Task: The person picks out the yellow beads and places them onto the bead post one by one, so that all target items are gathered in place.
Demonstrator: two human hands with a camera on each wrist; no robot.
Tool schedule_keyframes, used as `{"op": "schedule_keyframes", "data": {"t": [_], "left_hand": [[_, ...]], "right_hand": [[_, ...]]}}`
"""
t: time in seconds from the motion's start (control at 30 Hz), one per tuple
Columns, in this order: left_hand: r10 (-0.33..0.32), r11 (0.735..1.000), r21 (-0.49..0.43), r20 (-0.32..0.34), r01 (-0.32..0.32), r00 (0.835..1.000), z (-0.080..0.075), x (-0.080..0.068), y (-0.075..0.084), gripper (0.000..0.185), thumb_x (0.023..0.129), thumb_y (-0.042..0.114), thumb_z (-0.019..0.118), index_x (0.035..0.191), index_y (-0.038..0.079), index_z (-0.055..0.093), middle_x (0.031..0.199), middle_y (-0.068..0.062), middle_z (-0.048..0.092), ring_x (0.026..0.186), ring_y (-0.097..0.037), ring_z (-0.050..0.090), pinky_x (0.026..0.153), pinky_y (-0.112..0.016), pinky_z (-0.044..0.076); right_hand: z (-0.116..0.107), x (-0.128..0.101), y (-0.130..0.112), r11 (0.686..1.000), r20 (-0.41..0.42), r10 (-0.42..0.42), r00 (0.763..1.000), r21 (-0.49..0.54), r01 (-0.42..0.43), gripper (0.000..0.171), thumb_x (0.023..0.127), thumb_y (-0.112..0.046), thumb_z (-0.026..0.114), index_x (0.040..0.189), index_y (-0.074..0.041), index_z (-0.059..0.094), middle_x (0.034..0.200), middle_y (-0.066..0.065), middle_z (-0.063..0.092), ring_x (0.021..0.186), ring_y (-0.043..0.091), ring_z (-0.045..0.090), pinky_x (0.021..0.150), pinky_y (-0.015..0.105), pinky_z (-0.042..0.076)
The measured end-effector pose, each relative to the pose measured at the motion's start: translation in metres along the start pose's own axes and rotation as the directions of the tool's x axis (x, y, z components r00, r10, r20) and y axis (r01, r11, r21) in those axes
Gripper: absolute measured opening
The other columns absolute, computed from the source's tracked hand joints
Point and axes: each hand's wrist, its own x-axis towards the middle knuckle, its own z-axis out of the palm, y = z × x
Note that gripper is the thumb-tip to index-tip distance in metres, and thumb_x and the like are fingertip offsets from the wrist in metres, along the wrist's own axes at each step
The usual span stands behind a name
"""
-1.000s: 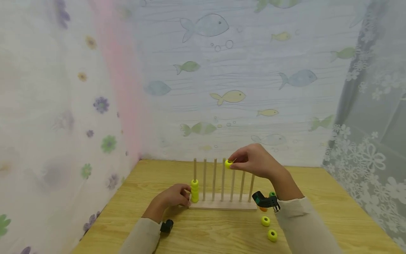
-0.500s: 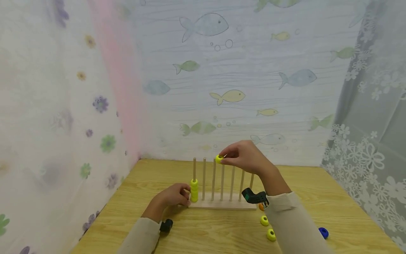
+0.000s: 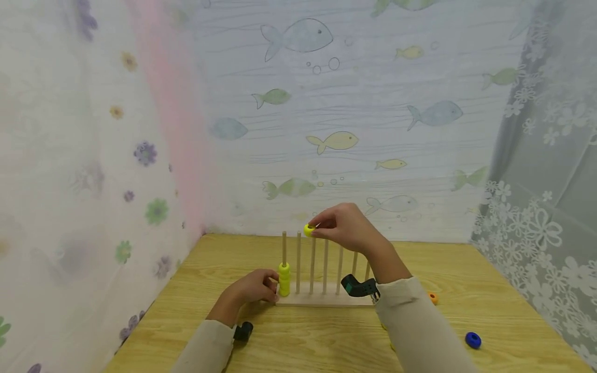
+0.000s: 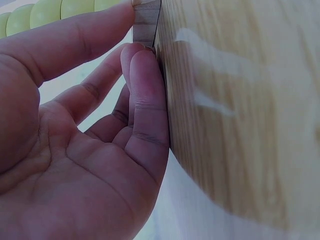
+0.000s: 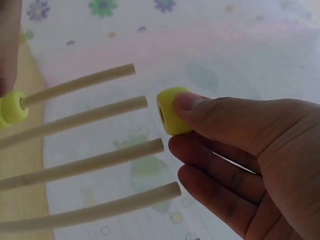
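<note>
In the head view, a wooden peg rack (image 3: 322,299) with several upright pegs stands on the table. A stack of yellow beads (image 3: 284,280) sits on its leftmost peg. My left hand (image 3: 249,287) holds the rack's left end; in the left wrist view, thumb and fingertips meet the base's end block (image 4: 145,26). Between thumb and fingers, my right hand (image 3: 349,228) pinches another yellow bead (image 3: 308,231) above the pegs. The right wrist view shows that bead (image 5: 169,112) off the pegs, its hole turned toward them, closest to the tip of the second peg (image 5: 100,114).
At the table's (image 3: 298,339) right lie a blue bead (image 3: 473,340) and an orange bead (image 3: 433,298). Slivers of yellow beads show beside my right sleeve (image 3: 420,321), which hides most of them. Behind the table hangs a fish-print curtain (image 3: 373,119).
My right hand has carried the yellow bead left and slightly up along the peg tops. Its sleeve now covers most of the loose yellow beads and uncovers the blue one. My left hand stays put.
</note>
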Motion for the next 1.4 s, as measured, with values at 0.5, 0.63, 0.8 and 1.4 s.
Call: {"op": "schedule_keyframes", "data": {"t": [0.5,0.63,0.8,1.4], "left_hand": [[-0.007,1.000,0.002,-0.007,0.007,1.000,0.000,-0.001,0.002,0.045,0.087,0.002,0.079,0.127,0.002,0.060,0.100,-0.011,0.064,0.079,-0.018,0.059,0.066,-0.031,0.048],[0.001,1.000,0.002,-0.001,-0.001,1.000,0.000,0.000,0.001,0.044,0.087,0.001,0.079,0.127,0.001,0.061,0.100,-0.011,0.065,0.079,-0.018,0.060,0.067,-0.031,0.049],[0.006,1.000,0.008,0.000,-0.006,1.000,0.000,-0.001,0.002,0.045,0.087,0.001,0.078,0.128,0.001,0.060,0.100,-0.011,0.065,0.079,-0.018,0.060,0.067,-0.031,0.049],[0.014,1.000,0.003,0.003,-0.014,1.000,0.000,-0.003,0.004,0.044,0.088,0.001,0.077,0.129,0.000,0.060,0.100,-0.012,0.065,0.078,-0.018,0.061,0.067,-0.031,0.049]], "right_hand": [[0.015,0.012,-0.007,0.998,-0.025,-0.001,1.000,0.062,0.003,0.015,0.094,-0.020,0.079,0.108,-0.015,0.082,0.101,-0.001,0.079,0.086,0.007,0.074,0.073,0.024,0.059],[0.019,0.015,-0.007,0.998,-0.034,0.002,0.999,0.067,0.001,0.015,0.093,-0.020,0.079,0.107,-0.016,0.082,0.102,-0.002,0.079,0.086,0.006,0.074,0.074,0.024,0.059],[0.023,0.018,-0.008,0.998,-0.041,-0.016,0.999,0.065,0.019,0.016,0.093,-0.020,0.080,0.108,-0.017,0.082,0.103,-0.003,0.079,0.087,0.005,0.074,0.075,0.023,0.059],[0.036,0.025,-0.015,0.999,-0.057,-0.024,0.998,0.044,0.026,0.018,0.093,-0.021,0.079,0.110,-0.016,0.082,0.102,-0.003,0.079,0.086,0.003,0.073,0.074,0.022,0.058]]}}
